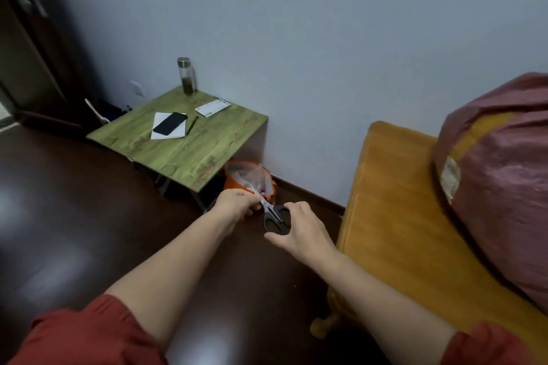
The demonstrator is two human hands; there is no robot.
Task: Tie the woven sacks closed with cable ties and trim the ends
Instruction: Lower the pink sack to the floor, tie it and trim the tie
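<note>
Head view: a pair of black-handled scissors (274, 215) is held out over the dark floor (89, 216), its blades pointing up and left toward the left hand (235, 201). That left hand is closed, its fingers (252, 197) pinched at the scissor tips; a thin clear strip seems to run from the pinch up toward the bin, though whether it is a cable tie is too small to tell. The right hand (302, 228) grips the scissor handles, its fingers (292, 210) curled loosely over the loops and the thumb below them. A reddish woven sack (498, 181), bulging and marked with a yellow band and a pale label, lies on an orange-yellow wooden bench (394, 216) at the right, well apart from both hands. Just beyond the hands an orange waste bin (268, 187) lined with a clear bag stands against the wall (326, 68), partly under a low green table (189, 142). On that table rest a black phone (170, 123) on white paper (157, 133), a pen (192, 125), a white card (213, 107) and a glass bottle (186, 75) with a metal cap. Red sleeves (89, 335) frame both bare forearms.
</note>
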